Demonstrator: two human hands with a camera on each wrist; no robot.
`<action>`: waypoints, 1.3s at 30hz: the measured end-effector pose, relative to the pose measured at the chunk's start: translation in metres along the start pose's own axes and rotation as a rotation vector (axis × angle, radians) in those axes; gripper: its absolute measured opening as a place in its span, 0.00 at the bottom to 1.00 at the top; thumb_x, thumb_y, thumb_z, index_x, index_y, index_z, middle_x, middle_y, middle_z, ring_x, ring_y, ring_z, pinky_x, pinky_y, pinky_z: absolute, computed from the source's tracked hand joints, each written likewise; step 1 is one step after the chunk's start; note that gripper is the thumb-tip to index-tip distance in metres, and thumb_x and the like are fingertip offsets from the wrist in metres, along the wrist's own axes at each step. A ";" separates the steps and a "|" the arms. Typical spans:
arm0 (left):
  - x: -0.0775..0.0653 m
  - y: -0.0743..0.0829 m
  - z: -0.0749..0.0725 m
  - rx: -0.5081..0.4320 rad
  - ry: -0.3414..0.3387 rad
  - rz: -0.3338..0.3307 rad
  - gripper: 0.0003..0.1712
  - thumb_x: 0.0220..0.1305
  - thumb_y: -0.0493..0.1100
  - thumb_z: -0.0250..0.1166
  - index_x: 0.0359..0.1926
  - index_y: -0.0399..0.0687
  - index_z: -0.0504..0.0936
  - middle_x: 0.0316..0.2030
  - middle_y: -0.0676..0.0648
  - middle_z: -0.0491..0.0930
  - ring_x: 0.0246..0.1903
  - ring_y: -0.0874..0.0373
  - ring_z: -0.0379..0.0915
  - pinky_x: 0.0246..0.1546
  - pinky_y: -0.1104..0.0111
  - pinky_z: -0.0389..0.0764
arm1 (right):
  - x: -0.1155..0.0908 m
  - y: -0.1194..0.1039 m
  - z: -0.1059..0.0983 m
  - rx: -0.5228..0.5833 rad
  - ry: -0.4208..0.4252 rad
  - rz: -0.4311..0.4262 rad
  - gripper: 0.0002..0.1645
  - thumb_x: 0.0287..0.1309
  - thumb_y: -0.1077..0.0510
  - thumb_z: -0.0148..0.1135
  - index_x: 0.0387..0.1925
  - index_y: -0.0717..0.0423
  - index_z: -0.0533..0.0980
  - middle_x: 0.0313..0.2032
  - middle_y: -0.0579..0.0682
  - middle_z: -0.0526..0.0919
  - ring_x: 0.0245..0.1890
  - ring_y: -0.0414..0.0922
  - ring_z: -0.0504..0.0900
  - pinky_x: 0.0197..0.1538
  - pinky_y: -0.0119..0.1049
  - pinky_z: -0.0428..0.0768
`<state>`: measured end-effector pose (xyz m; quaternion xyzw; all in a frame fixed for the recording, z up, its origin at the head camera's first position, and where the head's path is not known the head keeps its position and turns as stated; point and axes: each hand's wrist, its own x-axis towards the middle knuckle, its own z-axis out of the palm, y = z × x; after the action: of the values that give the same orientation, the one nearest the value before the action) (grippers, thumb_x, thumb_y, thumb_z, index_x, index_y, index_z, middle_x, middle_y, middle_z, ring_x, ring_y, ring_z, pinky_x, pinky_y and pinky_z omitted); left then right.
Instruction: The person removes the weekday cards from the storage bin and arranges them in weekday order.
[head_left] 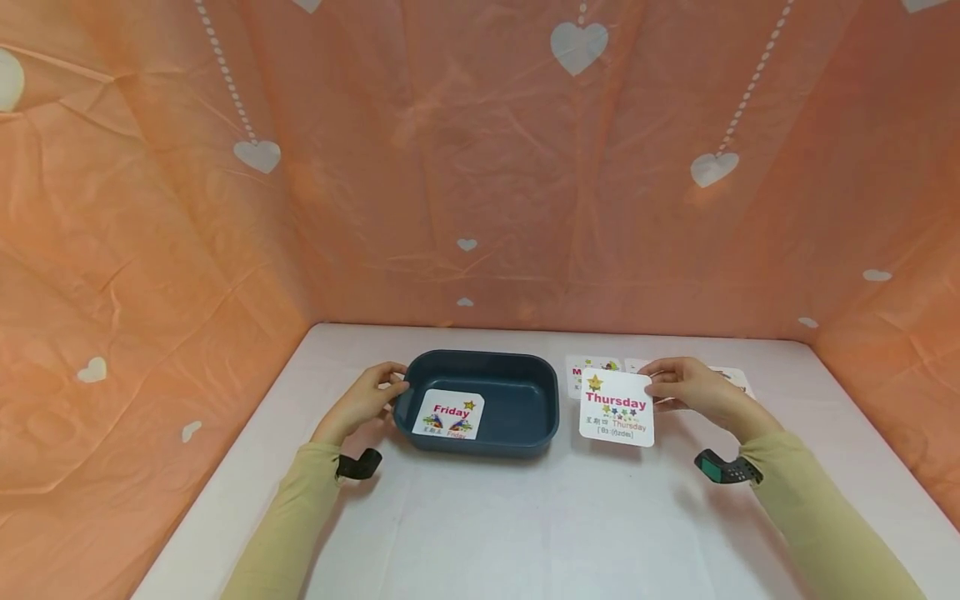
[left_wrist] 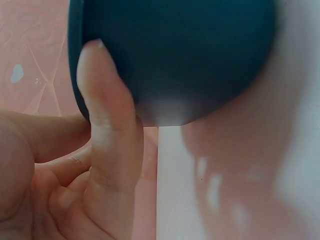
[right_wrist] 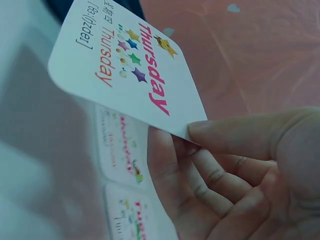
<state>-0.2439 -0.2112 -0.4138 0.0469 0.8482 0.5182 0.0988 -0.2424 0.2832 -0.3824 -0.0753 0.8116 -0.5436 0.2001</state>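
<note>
My left hand [head_left: 367, 400] grips the left rim of a dark blue oblong tray [head_left: 525, 408]. In the left wrist view one finger [left_wrist: 107, 100] lies along the tray's outer wall while others meet the rim. Inside the tray, towards its left front, a white Friday card [head_left: 448, 414] leans face up. Right of the tray, my right hand [head_left: 697, 390] pinches a white Thursday card [head_left: 617, 408] by one corner, between thumb [right_wrist: 240, 135] and fingers. The card is held above the table, its printed face towards the head camera.
Behind the Thursday card, more white cards lie on the table; one [head_left: 576, 375] begins with M, and another [head_left: 735, 379] is partly behind the right hand. The table [head_left: 480, 525] has a white cover. Orange cloth [head_left: 420, 183] with white hearts hangs at the back and sides.
</note>
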 end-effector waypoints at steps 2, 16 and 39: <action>0.000 0.000 0.000 0.001 -0.002 0.001 0.21 0.70 0.36 0.56 0.61 0.33 0.67 0.42 0.33 0.69 0.25 0.54 0.72 0.21 0.64 0.77 | 0.000 0.006 0.001 -0.004 0.003 0.012 0.24 0.62 0.66 0.57 0.57 0.75 0.65 0.38 0.53 0.81 0.39 0.44 0.81 0.46 0.42 0.80; -0.001 0.002 0.000 0.008 -0.004 0.012 0.20 0.70 0.36 0.55 0.60 0.33 0.67 0.41 0.34 0.69 0.25 0.54 0.71 0.23 0.63 0.77 | 0.000 0.027 0.016 -0.012 -0.002 0.020 0.22 0.60 0.66 0.59 0.54 0.75 0.68 0.34 0.52 0.80 0.32 0.43 0.79 0.38 0.38 0.81; -0.001 0.002 0.002 0.003 -0.002 0.000 0.20 0.69 0.35 0.55 0.59 0.33 0.67 0.40 0.34 0.70 0.26 0.54 0.71 0.23 0.63 0.78 | 0.009 0.041 0.039 -0.234 0.162 -0.035 0.21 0.48 0.68 0.68 0.47 0.72 0.76 0.32 0.53 0.77 0.33 0.45 0.74 0.32 0.33 0.78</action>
<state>-0.2430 -0.2092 -0.4130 0.0476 0.8490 0.5167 0.0993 -0.2307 0.2630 -0.4346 -0.0683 0.8816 -0.4529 0.1141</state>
